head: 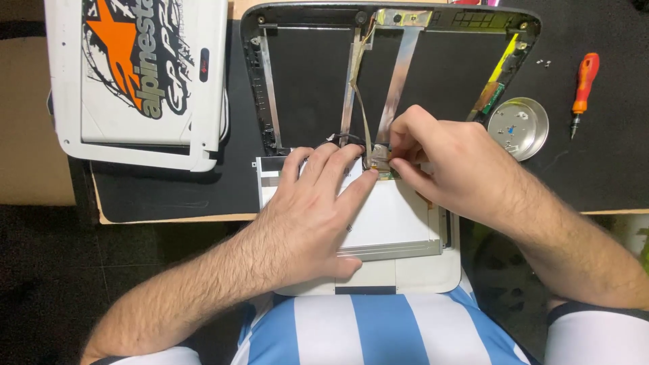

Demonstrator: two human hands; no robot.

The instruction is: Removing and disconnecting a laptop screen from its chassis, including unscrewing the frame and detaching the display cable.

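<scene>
Nearest: striped blue-and-white shirt [378, 331] at bottom edge. Just beyond it, a white laptop bezel piece [412, 274] with a flat screen panel [392, 220] lying face down on top.

Left hand [314, 209] rests flat on the panel, fingers spread fairly wide, forefinger tip reaching the small connector [378, 164] at the panel's far edge. It grips nothing. Right hand [443, 165] is pinched narrow on that same connector, thumb and forefinger closed around it; its back hides the panel's right corner.

From the connector a flat ribbon cable [358, 101] runs up into the open lid shell [389, 74], which is dark inside with metal strips. A thin black wire [341, 138] loops just left of the fingers.

Further: black mat [169, 192] under everything, on a wooden table [37, 122]. Far left, a white laptop cover [142, 74] with an orange star sticker. Far right, a round metal dish [519, 127] holding a few small screws; two loose screws [543, 63] beyond it; an orange-handled screwdriver [583, 88] well apart, near the right edge.
</scene>
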